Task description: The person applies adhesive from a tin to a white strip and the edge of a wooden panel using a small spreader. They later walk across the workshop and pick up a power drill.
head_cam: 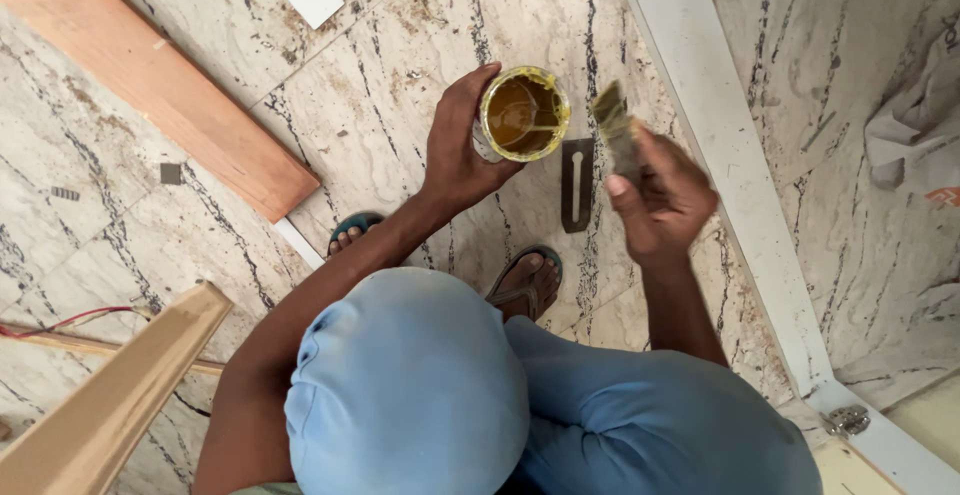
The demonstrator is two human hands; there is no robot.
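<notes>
Item one: open tin point(523, 113) of amber, glue-like liquid, rim smeared yellow, held upright in my left hand point(458, 145); my fingers are wrapped closed around its side wall, thumb on the near side, so the mouth stays level and nothing spills, in my judgement. Item two: flat brush point(618, 135), bristles loaded and pointing up and away, pinched shut between the thumb and fingers of my right hand point(662, 200); its tip stands just beside the tin's rim, not inside it, probably so any drip lands close to the tin. The two hands sit near each other but apart. Item three: a dark flat metal blade point(576, 183) on the marble floor point(400, 55), lying below the gap between my hands, untouched. Item four: a reddish wooden board point(160, 85) on the floor, well off beyond my left fingers. Item five: a white frame strip point(720, 155) running past the outer side of my right fingers.
</notes>
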